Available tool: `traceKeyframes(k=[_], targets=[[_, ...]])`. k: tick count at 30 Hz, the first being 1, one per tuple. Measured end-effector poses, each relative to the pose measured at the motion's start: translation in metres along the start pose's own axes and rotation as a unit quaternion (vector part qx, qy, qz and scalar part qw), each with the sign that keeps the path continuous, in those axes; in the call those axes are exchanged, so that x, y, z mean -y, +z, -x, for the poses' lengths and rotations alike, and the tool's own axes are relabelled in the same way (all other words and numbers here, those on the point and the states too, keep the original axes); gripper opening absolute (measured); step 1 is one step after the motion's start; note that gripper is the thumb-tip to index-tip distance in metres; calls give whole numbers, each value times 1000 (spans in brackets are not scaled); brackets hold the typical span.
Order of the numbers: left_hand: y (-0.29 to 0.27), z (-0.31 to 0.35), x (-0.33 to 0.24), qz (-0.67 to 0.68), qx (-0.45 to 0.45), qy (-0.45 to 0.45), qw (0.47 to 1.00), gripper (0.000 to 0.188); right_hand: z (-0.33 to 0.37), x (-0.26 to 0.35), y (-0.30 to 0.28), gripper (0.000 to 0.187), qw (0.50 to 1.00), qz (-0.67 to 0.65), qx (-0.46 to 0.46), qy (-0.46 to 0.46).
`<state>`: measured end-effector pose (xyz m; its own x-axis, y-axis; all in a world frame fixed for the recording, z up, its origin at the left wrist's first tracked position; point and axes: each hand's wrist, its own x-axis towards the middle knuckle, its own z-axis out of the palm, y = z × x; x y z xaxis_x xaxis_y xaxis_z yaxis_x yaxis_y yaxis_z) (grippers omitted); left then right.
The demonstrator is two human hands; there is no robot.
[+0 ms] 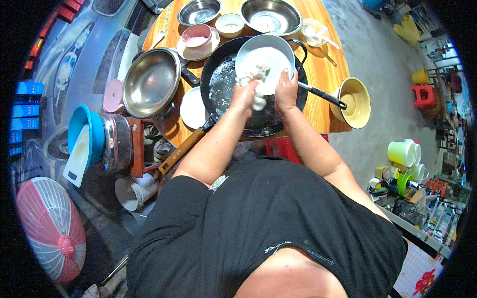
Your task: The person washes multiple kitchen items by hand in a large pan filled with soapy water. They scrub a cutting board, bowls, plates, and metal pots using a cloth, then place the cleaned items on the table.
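Note:
Over a large black wok with liquid and bubbles in it, my right hand grips the near right rim of a white bowl. The bowl is tilted, its inside toward me. Closed round a crumpled whitish cloth, my left hand presses it against the bowl's left inner side. Part of the cloth hangs below the fingers. A wooden handle points toward me at the wok's near left. A metal rod with a black handle extends right, past my right hand.
On the wooden table stand metal basins, a pink bowl on plates, a small white bowl and a white plate. A steel pan leans at the left edge; a yellow basin sits at the right edge.

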<state>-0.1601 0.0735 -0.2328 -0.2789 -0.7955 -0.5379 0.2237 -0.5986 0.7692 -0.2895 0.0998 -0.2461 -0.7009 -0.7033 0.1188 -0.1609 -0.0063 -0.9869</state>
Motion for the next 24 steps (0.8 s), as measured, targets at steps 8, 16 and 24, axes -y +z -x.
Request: traceKeyframes(k=[8,16,24], targets=[[-27,-34,4,-193,53,186,962,63,-10,23,-45,38,989,32,129,-62],[6,-17,-65,-588,174,463,640,62,-31,49,-64,45,855,352,375,-68],[-2,-7,-63,-654,110,397,635,47,-42,47,-59,37,857,336,390,-3]])
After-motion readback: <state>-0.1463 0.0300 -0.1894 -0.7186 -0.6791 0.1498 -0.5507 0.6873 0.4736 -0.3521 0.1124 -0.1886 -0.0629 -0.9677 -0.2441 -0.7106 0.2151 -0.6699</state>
